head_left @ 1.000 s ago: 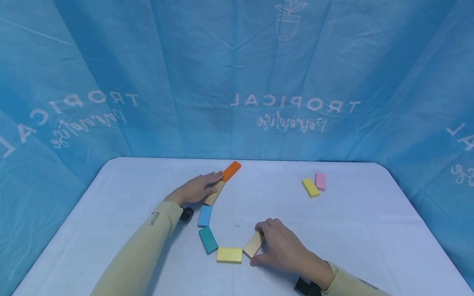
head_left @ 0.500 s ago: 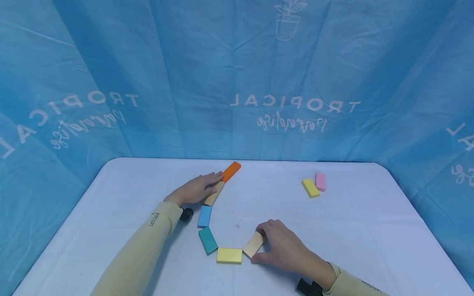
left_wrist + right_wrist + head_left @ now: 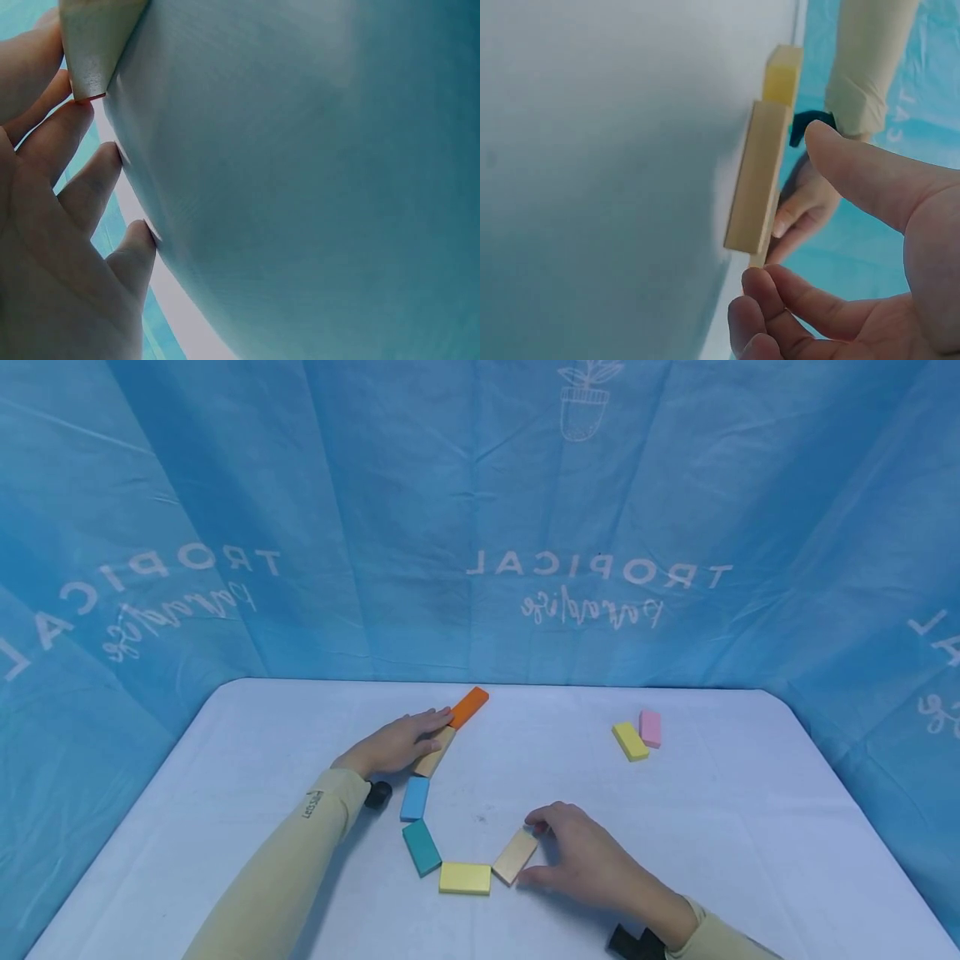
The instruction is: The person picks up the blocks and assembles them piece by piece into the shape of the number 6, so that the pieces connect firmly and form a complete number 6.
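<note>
A curved row of flat blocks lies on the white table: orange block (image 3: 469, 707), wooden block (image 3: 435, 752), blue block (image 3: 414, 799), teal block (image 3: 422, 847), yellow block (image 3: 465, 877) and a second wooden block (image 3: 515, 857). My left hand (image 3: 397, 743) rests over the upper wooden block, fingers extended, fingertips at the orange block's near end; part of that block is hidden beneath it. Beside the second wooden block is my right hand (image 3: 585, 860), thumb and fingers spread apart. In the right wrist view, this wooden block (image 3: 757, 176) stands clear of the thumb.
A small yellow block (image 3: 630, 741) and a pink block (image 3: 650, 728) lie side by side at the back right of the table (image 3: 720, 827). Blue printed cloth (image 3: 420, 527) hangs behind the table and along both sides.
My right hand has let go of the second wooden block and drawn slightly back to the right, its fingers parting. The block stays in place, and my left hand has not moved.
</note>
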`<act>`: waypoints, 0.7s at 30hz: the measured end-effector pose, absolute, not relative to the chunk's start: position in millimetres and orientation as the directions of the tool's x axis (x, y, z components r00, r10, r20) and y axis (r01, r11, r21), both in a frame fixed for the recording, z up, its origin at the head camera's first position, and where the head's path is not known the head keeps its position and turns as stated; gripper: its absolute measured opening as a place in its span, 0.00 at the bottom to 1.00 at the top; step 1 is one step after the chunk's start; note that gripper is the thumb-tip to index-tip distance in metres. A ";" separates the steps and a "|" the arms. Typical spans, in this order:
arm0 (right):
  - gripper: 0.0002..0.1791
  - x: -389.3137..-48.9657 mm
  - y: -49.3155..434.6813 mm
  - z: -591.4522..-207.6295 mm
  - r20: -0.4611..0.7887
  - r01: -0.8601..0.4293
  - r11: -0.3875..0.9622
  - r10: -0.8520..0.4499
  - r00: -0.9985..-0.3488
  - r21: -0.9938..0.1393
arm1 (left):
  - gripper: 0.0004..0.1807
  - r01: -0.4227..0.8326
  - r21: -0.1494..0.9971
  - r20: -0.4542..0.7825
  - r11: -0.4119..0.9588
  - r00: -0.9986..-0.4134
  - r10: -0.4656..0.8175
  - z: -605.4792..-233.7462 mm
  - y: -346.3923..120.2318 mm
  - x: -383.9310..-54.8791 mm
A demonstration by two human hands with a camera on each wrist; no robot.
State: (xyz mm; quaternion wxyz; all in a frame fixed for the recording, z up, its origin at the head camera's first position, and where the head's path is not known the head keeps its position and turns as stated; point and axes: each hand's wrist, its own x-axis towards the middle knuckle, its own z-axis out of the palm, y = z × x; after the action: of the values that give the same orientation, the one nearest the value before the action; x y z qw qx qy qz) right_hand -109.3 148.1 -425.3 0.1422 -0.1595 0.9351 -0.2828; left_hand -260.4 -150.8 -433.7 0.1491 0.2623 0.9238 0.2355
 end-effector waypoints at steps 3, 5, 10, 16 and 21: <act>0.36 -110.0 154.3 -422.8 -0.162 -0.207 0.769 -0.373 -0.913 -0.605 | 0.32 0.418 0.510 -0.149 0.752 -0.817 0.556 -433.4 -150.8 -260.1; 0.35 -110.9 157.4 -420.5 -0.158 -0.192 0.760 -0.362 -0.919 -0.621 | 0.32 0.412 0.512 -0.155 0.754 -0.819 0.553 -433.5 -150.5 -260.2; 0.34 -113.3 161.7 -414.7 -0.145 -0.147 0.759 -0.303 -0.942 -0.634 | 0.32 0.404 0.518 -0.160 0.753 -0.820 0.550 -435.5 -150.7 -261.5; 0.34 -117.0 170.6 -409.0 -0.099 -0.123 0.755 -0.242 -0.965 -0.644 | 0.32 0.409 0.520 -0.157 0.750 -0.818 0.554 -436.3 -150.9 -261.7; 0.33 -122.5 181.9 -405.5 -0.065 -0.123 0.753 -0.216 -0.974 -0.646 | 0.32 0.410 0.519 -0.157 0.750 -0.817 0.555 -436.2 -150.9 -262.1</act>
State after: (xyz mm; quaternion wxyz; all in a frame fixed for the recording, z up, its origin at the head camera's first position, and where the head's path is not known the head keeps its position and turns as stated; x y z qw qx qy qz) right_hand -122.5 181.9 -405.5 0.0680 -0.0907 0.9338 -0.3393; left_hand -262.1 -150.9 -436.2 0.1522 0.2612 0.9231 0.2378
